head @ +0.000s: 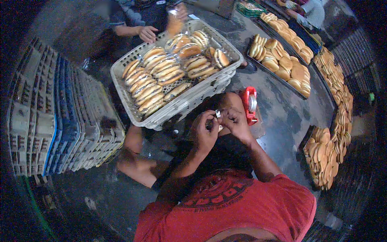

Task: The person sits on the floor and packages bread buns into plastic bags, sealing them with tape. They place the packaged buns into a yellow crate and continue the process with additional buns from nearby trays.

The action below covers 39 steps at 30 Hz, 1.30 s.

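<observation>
My left hand [208,125] and my right hand [235,121] meet above my lap, their fingertips pinching a small white strip [218,113] with dark marks; whether it is paper or tape cannot be told. Another small pale bit shows below, between the hands. Just right of my right hand stands a red tape dispenser [250,106] with a roll of clear tape. Beyond my hands a grey plastic crate [145,122] holds many filled buns [167,71], several of them in clear wrapping.
A co-worker's hand [148,34] rests by the crate's far edge; the other holds a wrapped bun [175,25]. Stacked crates [69,121] rise at the left. Trays of buns [284,65] and long piles of buns [325,157] lie right. Another person [313,13] is at the upper right.
</observation>
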Available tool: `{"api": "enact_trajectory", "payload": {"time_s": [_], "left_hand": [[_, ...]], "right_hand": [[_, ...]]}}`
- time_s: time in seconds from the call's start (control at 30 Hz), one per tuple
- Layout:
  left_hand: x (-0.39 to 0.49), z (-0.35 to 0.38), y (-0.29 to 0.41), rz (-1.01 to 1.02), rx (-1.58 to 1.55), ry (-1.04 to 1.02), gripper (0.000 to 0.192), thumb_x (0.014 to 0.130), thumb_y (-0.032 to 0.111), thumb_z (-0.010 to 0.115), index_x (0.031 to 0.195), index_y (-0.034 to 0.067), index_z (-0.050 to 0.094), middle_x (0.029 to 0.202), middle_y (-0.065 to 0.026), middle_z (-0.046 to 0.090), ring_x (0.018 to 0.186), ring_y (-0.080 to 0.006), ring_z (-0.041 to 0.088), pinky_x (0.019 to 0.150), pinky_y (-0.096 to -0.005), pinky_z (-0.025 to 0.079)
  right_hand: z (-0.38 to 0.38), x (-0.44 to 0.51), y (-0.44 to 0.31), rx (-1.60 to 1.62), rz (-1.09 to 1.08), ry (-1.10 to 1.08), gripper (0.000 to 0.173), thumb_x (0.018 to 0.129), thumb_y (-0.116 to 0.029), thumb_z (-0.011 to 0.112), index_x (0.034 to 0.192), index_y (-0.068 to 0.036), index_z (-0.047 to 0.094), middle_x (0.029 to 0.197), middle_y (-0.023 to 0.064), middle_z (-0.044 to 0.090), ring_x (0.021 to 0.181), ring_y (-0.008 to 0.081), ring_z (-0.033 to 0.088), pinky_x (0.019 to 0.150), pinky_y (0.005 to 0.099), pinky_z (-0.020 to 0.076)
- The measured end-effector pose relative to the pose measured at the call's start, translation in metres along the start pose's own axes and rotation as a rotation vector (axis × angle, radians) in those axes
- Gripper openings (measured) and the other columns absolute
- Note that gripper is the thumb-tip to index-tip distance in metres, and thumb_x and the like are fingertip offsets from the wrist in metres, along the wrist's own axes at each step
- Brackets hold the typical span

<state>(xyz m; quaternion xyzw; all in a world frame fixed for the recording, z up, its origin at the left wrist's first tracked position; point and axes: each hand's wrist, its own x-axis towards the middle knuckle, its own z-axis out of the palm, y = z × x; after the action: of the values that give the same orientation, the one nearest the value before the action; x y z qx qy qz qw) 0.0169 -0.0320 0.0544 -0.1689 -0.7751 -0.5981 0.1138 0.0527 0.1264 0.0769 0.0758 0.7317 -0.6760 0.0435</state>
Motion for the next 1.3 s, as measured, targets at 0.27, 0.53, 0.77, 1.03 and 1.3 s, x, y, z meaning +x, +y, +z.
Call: {"api": "enact_trajectory", "payload": {"time_s": [0.27,0.53,0.77,1.03,1.3], "left_hand": [[0.008,-0.042,-0.013,-0.252,-0.429,-0.105,0.043,0.082,0.015,0.073,0.118,0.001,0.055,0.105,-0.0121,0.064,0.096,-0.019,0.062,0.087,-0.0321,0.048],[0.021,-0.039,-0.023,-0.567,-0.188,-0.056,0.074,0.084,0.043,0.073,0.133,-0.004,0.044,0.127,-0.0204,0.056,0.114,-0.0293,0.056,0.099,-0.0371,0.044],[0.137,-0.069,-0.093,-0.018,0.207,-0.083,0.036,0.081,0.024,0.073,0.11,0.004,0.067,0.106,-0.0165,0.067,0.098,-0.0297,0.064,0.089,-0.0385,0.049],[0.225,-0.094,-0.192,0.126,0.797,-0.23,0.013,0.081,0.019,0.065,0.089,0.011,0.072,0.09,-0.0102,0.069,0.096,-0.0279,0.062,0.087,-0.0429,0.046],[0.245,-0.151,-0.164,-0.18,-0.176,-0.016,0.01,0.094,0.016,0.058,0.099,0.007,0.059,0.085,-0.0054,0.064,0.081,-0.0146,0.06,0.072,-0.0305,0.049]], "right_hand": [[0.026,0.005,-0.01,-0.272,-0.241,-0.064,0.04,0.077,-0.017,0.076,0.111,0.001,0.063,0.113,0.013,0.06,0.11,0.0259,0.055,0.095,0.0347,0.0422],[0.038,0.025,-0.007,-0.43,-0.471,0.247,0.047,0.076,-0.013,0.074,0.115,0.001,0.053,0.106,0.0115,0.057,0.099,0.0207,0.055,0.081,0.0355,0.0484],[0.002,0.074,0.019,-0.724,-0.292,0.072,0.05,0.077,-0.012,0.074,0.12,0.001,0.054,0.11,0.0136,0.062,0.1,0.0259,0.06,0.088,0.0371,0.047],[0.034,0.157,-0.001,-0.326,-0.56,-0.103,0.064,0.081,-0.025,0.077,0.133,-0.002,0.049,0.129,0.0163,0.057,0.121,0.0285,0.053,0.105,0.0353,0.0381],[0.11,0.29,0.025,-1.318,-0.376,-0.498,0.05,0.079,-0.033,0.066,0.122,-0.009,0.058,0.114,0.0198,0.063,0.108,0.0391,0.06,0.094,0.0523,0.0454]]}}
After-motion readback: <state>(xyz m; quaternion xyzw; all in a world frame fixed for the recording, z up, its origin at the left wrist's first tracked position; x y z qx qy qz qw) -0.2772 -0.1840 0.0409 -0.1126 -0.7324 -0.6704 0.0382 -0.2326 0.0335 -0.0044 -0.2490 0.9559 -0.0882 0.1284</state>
